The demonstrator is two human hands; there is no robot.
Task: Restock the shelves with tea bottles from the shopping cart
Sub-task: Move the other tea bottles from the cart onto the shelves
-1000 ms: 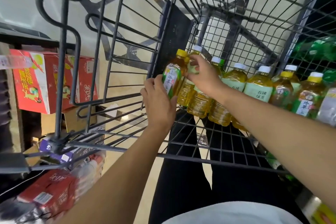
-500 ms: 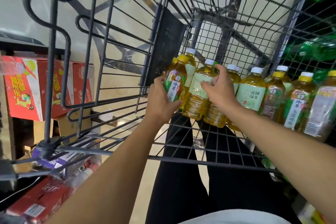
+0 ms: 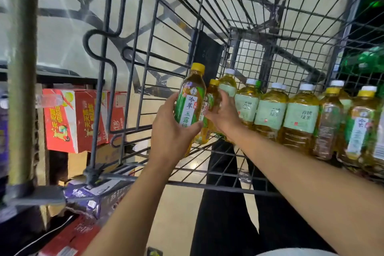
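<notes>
red cartons stand at far left, outside the cart. left hand grips a yellow-capped bottle, long axis upright, lifted clear of the row. just right of it, right hand curls round a second bottle, also upright. remaining bottles line the cart's right side, nearer the right hand. no shelf is clearly identifiable.

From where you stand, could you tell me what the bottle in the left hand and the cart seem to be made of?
Bottle: apparently clear glossy plastic, amber tea showing through; printed green label, opaque yellow cap. Cart: dark metal wire grid, seemingly coated, dull sheen.
</notes>
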